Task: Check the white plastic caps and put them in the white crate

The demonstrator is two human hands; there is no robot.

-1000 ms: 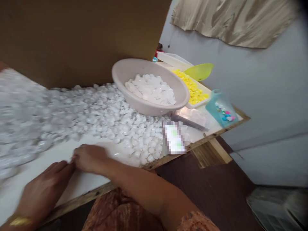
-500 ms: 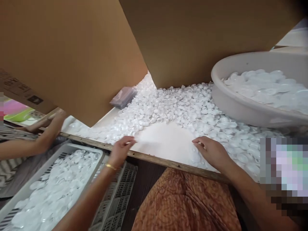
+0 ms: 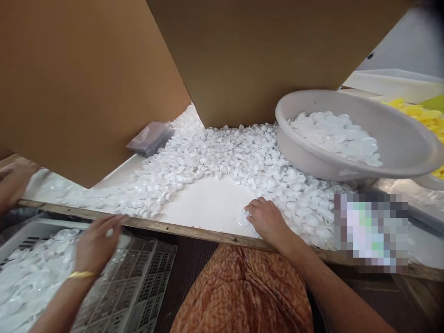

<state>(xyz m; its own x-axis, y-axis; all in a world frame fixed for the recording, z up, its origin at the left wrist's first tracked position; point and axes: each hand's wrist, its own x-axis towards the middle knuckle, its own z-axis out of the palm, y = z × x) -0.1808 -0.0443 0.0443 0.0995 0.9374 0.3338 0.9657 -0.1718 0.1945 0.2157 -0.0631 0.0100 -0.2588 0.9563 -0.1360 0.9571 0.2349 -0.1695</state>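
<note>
Small glossy white rounded plastic pieces (image 3: 222, 152) lie heaped across the white tabletop (image 3: 204, 206); their exact kind is unclear. My left hand (image 3: 97, 245), with a gold bangle at the wrist, is over the edge of a pale plastic crate (image 3: 85, 225) full of similar pieces. Its fingers are curled together, and a spot of white shows between them; whether that is a held piece I cannot tell. On the table near the front edge, my right hand (image 3: 265, 219) has its fingertips bent onto a white plastic piece (image 3: 243, 217) beside the heap.
A large grey-white basin (image 3: 312, 162) holding more pieces stands at right. Two big cardboard panels (image 3: 86, 92) rise behind the heap, with a plastic-wrapped packet (image 3: 151, 138) by them. A wooden strip (image 3: 194, 231) edges the table. Another person's hand (image 3: 14, 182) is at far left.
My left hand has moved left and down from the table edge to above the crate. My right hand has closed in on a piece at the heap's edge. The view has swung right.
</note>
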